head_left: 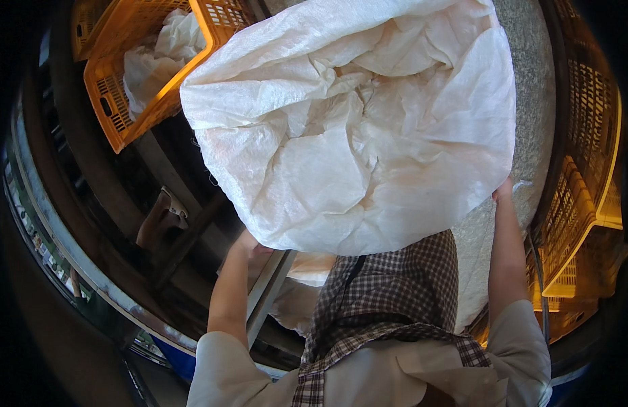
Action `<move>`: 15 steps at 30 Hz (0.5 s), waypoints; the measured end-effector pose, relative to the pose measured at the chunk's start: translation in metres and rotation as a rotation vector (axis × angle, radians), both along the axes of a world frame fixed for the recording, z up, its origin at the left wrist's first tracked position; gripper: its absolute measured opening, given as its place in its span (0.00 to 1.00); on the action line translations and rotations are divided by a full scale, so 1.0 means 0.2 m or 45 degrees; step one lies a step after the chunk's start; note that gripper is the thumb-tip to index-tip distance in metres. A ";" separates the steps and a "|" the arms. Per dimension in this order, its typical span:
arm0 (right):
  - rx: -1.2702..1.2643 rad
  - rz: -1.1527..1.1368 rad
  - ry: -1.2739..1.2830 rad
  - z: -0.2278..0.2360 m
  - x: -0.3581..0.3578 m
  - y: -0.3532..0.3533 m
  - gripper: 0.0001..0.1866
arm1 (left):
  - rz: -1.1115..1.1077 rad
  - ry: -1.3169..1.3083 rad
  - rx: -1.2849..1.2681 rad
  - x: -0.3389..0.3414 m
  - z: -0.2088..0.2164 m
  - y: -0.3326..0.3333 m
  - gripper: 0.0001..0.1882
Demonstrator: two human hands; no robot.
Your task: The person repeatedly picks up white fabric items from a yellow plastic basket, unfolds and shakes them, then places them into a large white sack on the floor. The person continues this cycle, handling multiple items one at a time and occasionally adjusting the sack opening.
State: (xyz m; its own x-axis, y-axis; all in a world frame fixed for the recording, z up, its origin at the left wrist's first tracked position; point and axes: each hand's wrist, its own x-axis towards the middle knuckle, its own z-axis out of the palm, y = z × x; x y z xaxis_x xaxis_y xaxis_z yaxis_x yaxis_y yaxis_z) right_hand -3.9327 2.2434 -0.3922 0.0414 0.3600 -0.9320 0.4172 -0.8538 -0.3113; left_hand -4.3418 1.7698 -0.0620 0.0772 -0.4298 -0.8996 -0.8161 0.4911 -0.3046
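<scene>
A large white woven plastic sack [402, 163] is spread wide in front of me, its surface crumpled and its edge rounded. My left hand [251, 244] is closed at the sack's lower left edge, with most of the fingers hidden beneath the material. On the other side, my right hand [504, 188] grips the right edge, and its fingers are largely covered too. A wisp of white material sticks out just beside that hand. The sack hides whatever lies behind it.
At the upper left stands an orange plastic crate [117, 132] with crumpled white sacks [182, 37] in it. Yellow crates [565, 227] are stacked along the right. Dark beams [104, 169] run on the left, near a foot in a sandal [173, 202]. Rough grey ground [531, 81] shows at right.
</scene>
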 end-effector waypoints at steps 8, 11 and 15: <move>-0.260 -0.304 0.280 0.04 -0.04 -0.01 0.19 | 0.371 0.767 0.079 0.16 -0.09 0.04 0.30; -0.252 -0.280 0.316 0.00 -0.05 -0.02 0.19 | 0.222 0.931 0.033 0.15 -0.09 -0.07 0.30; -0.146 -0.141 0.252 -0.04 -0.12 0.01 0.19 | 0.132 1.037 0.129 0.15 -0.17 -0.20 0.26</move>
State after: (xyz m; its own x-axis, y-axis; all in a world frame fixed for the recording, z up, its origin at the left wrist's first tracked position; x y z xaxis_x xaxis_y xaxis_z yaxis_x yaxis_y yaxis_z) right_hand -3.9560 2.2448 -0.4011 -0.1126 0.2546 -0.9605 0.2601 -0.9254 -0.2758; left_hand -4.3121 1.7305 -0.0962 -0.5812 -0.3704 -0.7246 -0.8046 0.3946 0.4436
